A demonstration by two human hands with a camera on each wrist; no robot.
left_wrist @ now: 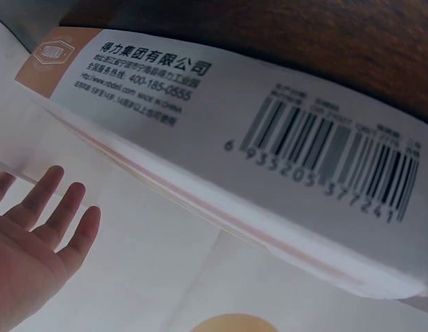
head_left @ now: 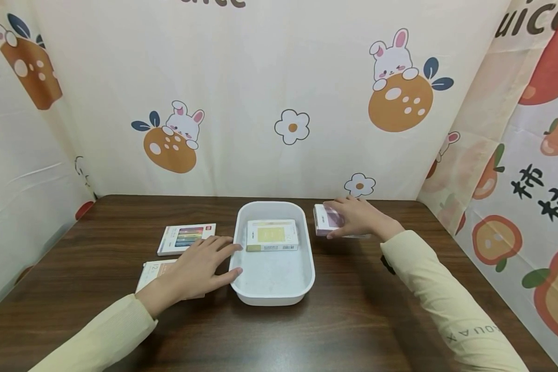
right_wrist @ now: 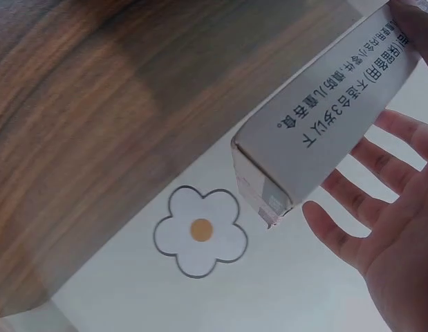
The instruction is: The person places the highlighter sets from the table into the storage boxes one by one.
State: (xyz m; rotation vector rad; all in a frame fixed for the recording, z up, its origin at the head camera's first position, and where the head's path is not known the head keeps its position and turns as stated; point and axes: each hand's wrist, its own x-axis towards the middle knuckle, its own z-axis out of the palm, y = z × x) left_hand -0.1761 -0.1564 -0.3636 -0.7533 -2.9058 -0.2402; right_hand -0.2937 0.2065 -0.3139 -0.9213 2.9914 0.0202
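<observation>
My left hand [head_left: 202,263] is at the left rim of a white plastic basin [head_left: 272,284], its fingers spread and fairly straight, fingertips right at the rim. Inside the basin lies a white box with a yellow panel [head_left: 272,235]. To the right of the basin, my right hand [head_left: 358,217] holds a flat white and purple box [head_left: 325,219], thumb along its near edge and fingers across to the far side. Printed Chinese text shows on that box's side [right_wrist: 324,111] in the right wrist view. The right hand covers much of its top.
Left of the basin lies a white box picturing coloured sticks [head_left: 186,237]. Nearer, a white and orange box [head_left: 153,271] sits partly under my left forearm; its barcoded side [left_wrist: 220,131] fills the left wrist view. A patterned cloth [head_left: 260,155] hangs behind the brown table [head_left: 349,320].
</observation>
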